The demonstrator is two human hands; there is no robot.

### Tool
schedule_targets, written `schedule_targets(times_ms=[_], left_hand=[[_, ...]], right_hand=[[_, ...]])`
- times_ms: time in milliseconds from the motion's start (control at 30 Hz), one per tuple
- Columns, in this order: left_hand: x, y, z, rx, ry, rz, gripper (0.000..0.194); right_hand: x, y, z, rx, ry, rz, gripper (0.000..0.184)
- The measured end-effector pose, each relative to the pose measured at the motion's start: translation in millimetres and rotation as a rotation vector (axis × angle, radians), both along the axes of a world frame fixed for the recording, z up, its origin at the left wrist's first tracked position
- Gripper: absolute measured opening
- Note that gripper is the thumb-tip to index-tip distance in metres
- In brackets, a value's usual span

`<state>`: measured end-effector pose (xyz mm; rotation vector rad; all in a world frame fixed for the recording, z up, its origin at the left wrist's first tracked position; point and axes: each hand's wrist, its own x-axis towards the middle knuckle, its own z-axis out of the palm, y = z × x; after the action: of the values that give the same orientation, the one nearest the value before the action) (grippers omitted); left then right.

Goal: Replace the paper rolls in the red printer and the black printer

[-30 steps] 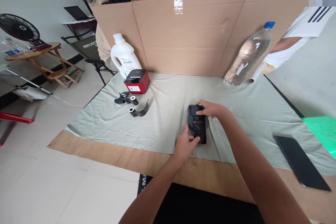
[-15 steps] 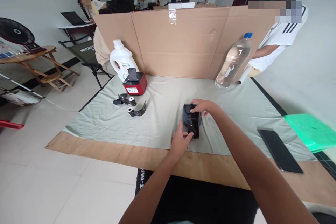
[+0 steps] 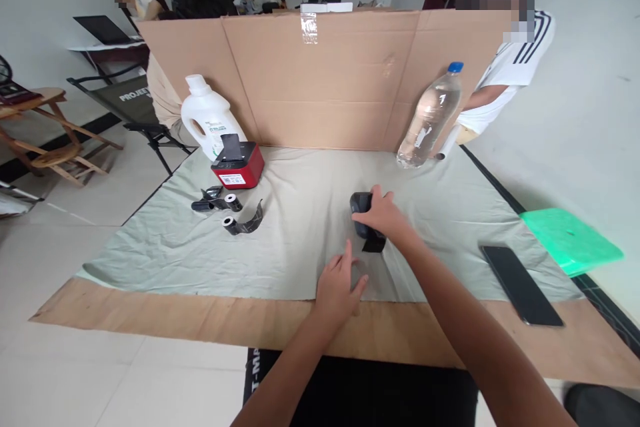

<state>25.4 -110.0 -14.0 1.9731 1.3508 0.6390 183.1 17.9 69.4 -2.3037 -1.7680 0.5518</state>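
Observation:
A small black portable printer (image 3: 360,203) lies on the grey-green cloth in front of me. My right hand (image 3: 383,212) reaches over it, thumb on the left side and fingers on the far side, covering much of its top. From its near end a short black paper strip (image 3: 374,244) sticks out over the cloth. Nearer to me, my left hand (image 3: 339,285) is just above the cloth, apart from the printer, its fingers spread and holding nothing. To the left lie two black paper rolls (image 3: 231,225) with white cores, one with its end curled loose.
A red and black printer (image 3: 239,167) stands before a white jug (image 3: 213,117) at the back left. A clear bottle (image 3: 430,123) leans against the cardboard screen (image 3: 320,93). A phone (image 3: 521,285) and green plastic (image 3: 570,240) lie right. Two people are beyond the screen.
My left hand has let go of the black strip and drawn back toward me, fingers spreading. My right hand has moved further over the printer and grips across it. The view has shifted right.

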Motion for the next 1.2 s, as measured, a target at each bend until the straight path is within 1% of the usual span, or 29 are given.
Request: schedule_targets(times_ms=[67,133,233,300,367,433,533,633,700,767,800,833,867,900,967,1000,1033,1067,1100,1133,1167,1200], left_hand=[[2.5,-2.9,-6.3,0.16,0.225,-0.148,0.062],[5.5,-5.7,-12.1,0.244,0.369,-0.257,0.058],[8.3,-8.7,-15.6,0.287,0.468,-0.305,0.058],[8.3,-9.3,-14.2,0.299,0.497,-0.31,0.058],[7.4,-9.0,-11.8,0.303,0.51,-0.311,0.059],[6.6,-8.6,-10.2,0.299,0.512,-0.312,0.059],[7.1,-7.8,-10.1,0.274,0.482,-0.312,0.058],[8.2,-6.7,-9.4,0.202,0.418,-0.322,0.058],[5.0,-5.3,-6.1,0.137,0.332,-0.346,0.06],[-6.8,-2.2,1.8,0.065,0.188,-0.352,0.061],[-17.2,1.0,7.9,0.036,0.099,-0.311,0.059],[-31.2,6.2,15.6,0.019,0.007,-0.238,0.054],[-48.9,14.1,24.9,0.021,-0.082,-0.119,0.047],[-70.1,25.3,35.4,0.059,-0.153,0.044,0.037],[-121.0,59.7,57.9,0.216,-0.226,0.32,0.025],[-149.0,83.0,68.3,0.313,-0.225,0.481,0.023],[-177.3,109.5,77.0,0.385,-0.224,0.609,0.024],[-204.7,138.2,83.5,0.425,-0.235,0.693,0.027],[-230.2,167.8,87.5,0.429,-0.248,0.769,0.031],[-252.8,196.6,89.0,0.393,-0.247,0.814,0.036],[-271.9,223.5,88.5,0.318,-0.222,0.842,0.04],[-287.1,247.4,86.1,0.223,-0.182,0.844,0.042]], right_hand=[[39.1,7.0,0.9,0.064,-0.025,-0.073,0.075],[82.1,16.3,-1.9,0.11,-0.058,-0.145,0.071],[139.6,30.4,-12.7,0.157,-0.129,-0.251,0.076],[167.3,38.0,-21.3,0.174,-0.158,-0.315,0.079],[185.1,43.8,-28.7,0.182,-0.163,-0.364,0.081],[194.6,48.1,-33.5,0.178,-0.162,-0.392,0.082],[198.2,52.3,-35.4,0.157,-0.173,-0.406,0.082],[193.0,53.1,-32.7,0.109,-0.19,-0.401,0.081],[184.0,50.7,-30.9,0.143,-0.279,-0.382,0.079],[169.5,46.6,-30.5,0.275,-0.414,-0.293,0.073],[159.8,44.3,-31.0,0.353,-0.467,-0.222,0.069],[148.4,42.4,-31.7,0.417,-0.494,-0.142,0.066],[135.2,41.1,-32.6,0.461,-0.494,-0.062,0.063],[120.1,40.8,-33.5,0.488,-0.471,0.01,0.06],[83.4,44.1,-35.2,0.513,-0.365,0.146,0.052],[61.7,48.0,-35.9,0.517,-0.286,0.214,0.048],[37.9,53.6,-36.8,0.514,-0.194,0.281,0.044],[12.0,60.7,-37.7,0.508,-0.093,0.342,0.041],[-15.5,69.4,-38.9,0.491,0.01,0.402,0.04],[-44.3,79.5,-40.3,0.478,0.114,0.454,0.039],[-73.8,90.7,-42.1,0.46,0.217,0.509,0.039],[-103.4,103.0,-44.2,0.448,0.319,0.546,0.04]])
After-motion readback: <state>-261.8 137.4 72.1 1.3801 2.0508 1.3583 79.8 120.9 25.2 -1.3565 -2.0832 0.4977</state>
